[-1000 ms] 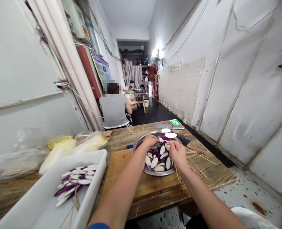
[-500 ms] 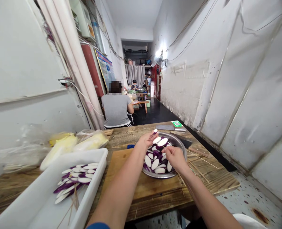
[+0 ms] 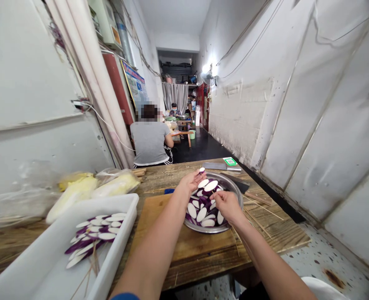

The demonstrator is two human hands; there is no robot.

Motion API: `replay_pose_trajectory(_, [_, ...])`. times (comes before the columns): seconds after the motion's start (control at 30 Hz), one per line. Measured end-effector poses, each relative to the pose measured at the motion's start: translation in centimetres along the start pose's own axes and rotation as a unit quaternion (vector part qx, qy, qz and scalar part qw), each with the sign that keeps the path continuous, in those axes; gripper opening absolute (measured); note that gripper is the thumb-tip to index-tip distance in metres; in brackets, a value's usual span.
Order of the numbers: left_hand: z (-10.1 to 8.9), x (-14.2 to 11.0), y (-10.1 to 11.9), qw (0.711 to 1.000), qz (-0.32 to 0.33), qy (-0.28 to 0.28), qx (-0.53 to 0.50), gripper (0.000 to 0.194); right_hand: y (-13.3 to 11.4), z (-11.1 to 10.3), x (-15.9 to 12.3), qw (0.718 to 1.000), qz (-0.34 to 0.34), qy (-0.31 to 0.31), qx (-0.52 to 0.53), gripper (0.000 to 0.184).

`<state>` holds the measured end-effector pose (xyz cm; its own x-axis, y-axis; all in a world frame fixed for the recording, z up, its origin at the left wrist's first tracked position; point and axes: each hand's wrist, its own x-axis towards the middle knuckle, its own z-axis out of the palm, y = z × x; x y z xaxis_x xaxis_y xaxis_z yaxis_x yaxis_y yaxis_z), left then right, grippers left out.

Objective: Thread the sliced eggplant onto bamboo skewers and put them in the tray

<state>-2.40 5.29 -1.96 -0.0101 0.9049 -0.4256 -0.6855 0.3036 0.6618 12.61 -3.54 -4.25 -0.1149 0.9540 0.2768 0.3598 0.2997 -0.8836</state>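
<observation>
A metal bowl holds many slant-cut eggplant slices with purple skin and white flesh. Over its far left rim, my left hand is closed on eggplant slices, one small slice showing at its fingertips. My right hand is in a pinch above the bowl's right side, on what looks like a thin bamboo skewer, mostly hidden by the fingers. Two large slices lie in line between the hands. At left, a white plastic tray contains skewered eggplant slices in a pile, their sticks pointing toward me.
Beneath the bowl lies a wooden cutting board. Loose bamboo skewers rest at right, near a dark-bladed knife and a cleaver. Plastic bags sit behind the tray. A person in grey sits beyond the table.
The view has shifted slightly, so everything sits a little further left. Both hands keep nearly the same place and grip over the bowl.
</observation>
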Motion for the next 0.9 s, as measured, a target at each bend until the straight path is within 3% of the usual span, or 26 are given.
replay_pose_trajectory(0.9, [0.9,-1.01,-0.26,0.998,0.028,0.004,0.062,0.008,0.09,0.03,0.08,1.0,0.019,-0.01,-0.007,0.032])
